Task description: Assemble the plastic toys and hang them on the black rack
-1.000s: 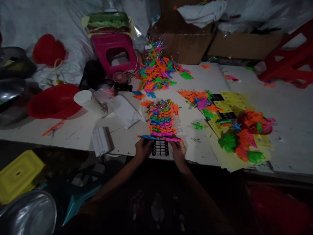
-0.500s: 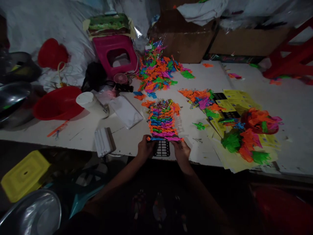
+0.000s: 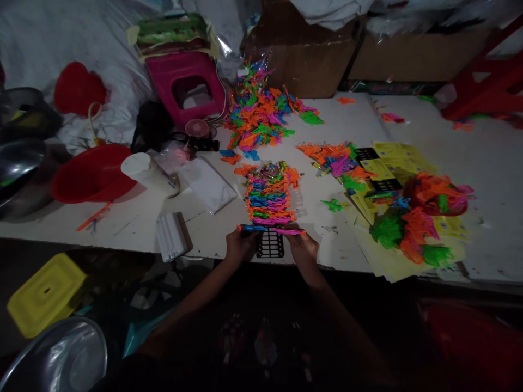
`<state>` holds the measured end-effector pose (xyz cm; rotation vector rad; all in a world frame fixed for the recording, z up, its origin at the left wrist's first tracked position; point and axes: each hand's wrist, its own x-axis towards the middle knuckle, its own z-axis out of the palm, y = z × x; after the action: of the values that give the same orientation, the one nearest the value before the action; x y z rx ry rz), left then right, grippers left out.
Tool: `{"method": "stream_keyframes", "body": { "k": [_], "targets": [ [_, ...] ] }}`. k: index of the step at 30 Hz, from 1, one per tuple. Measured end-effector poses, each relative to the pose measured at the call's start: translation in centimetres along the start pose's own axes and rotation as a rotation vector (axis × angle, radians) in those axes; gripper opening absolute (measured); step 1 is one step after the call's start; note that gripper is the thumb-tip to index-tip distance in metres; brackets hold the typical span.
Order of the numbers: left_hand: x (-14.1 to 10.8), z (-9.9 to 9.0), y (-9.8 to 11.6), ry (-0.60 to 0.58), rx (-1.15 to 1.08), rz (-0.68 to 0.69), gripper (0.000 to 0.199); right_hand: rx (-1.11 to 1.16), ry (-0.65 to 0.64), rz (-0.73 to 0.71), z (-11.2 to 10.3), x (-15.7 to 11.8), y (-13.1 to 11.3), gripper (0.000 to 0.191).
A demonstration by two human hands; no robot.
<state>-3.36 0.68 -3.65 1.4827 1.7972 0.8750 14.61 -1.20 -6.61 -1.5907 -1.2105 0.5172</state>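
Head view: left hand [image 3: 240, 246] and right hand [image 3: 304, 247] are each pinching a small plastic toy piece, blue [image 3: 250, 228] on the left, pink [image 3: 292, 231] on the right, over the black grid tray [image 3: 269, 245] at the table [image 3: 122, 223] edge. I'm reading the filled rows [image 3: 269, 196] as stacked away from the body, so the bare grid sits nearest. Loose pile [image 3: 261, 114] is lying well beyond.

Glossy plastic toys [image 3: 269, 198] on a matt white table [image 3: 212, 239]
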Motion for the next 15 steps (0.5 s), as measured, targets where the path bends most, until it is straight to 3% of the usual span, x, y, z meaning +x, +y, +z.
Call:
{"method": "stream_keyframes", "body": {
  "k": [8, 15],
  "targets": [
    [0.3, 0.7, 0.1, -0.042, 0.109, 0.039, 0.020, -0.034, -0.133, 0.036, 0.2, 1.1, -1.0, 0.022],
    [0.3, 1.2, -0.6, -0.041, 0.194, 0.107, 0.028, -0.192, -0.167, -0.180, 0.5, 1.4, -0.7, 0.016]
  ]
}}
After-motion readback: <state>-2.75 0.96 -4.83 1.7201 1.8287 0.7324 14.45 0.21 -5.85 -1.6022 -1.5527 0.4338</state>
